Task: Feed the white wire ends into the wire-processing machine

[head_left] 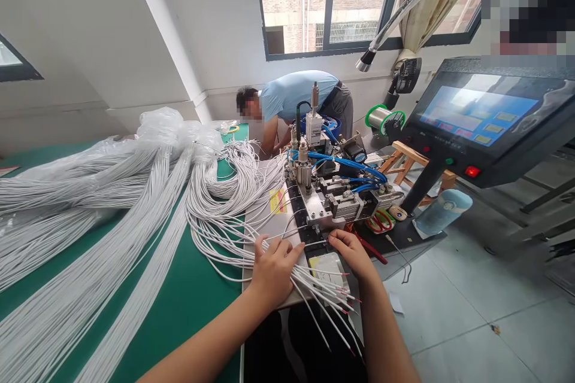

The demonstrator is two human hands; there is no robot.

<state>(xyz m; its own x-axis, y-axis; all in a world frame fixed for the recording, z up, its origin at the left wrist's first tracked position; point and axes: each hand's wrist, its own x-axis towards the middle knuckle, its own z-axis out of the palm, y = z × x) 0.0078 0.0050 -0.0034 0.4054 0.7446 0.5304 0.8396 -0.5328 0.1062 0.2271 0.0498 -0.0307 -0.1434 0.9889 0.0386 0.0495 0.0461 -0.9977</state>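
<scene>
My left hand (276, 266) rests on a bundle of white cables (224, 215), its fingers closed on a single white cable (317, 243) that stretches to the right. My right hand (348, 245) pinches the far end of that cable, just in front of the bench machine (318, 206) with its metal cylinders and blue air tubes. Below my hands, the loose cable ends (332, 299) fan out over the bench edge, some showing red tips. A pale block with a yellow label (327, 269) lies under them.
Long bundles of white cables (135, 251), partly in clear plastic, cover the green table (197, 311). To the right stand a touchscreen panel (480, 111), a wire spool (384, 119) and a blue translucent container (442, 212). A person in a light blue shirt (296, 93) bends over behind the machine.
</scene>
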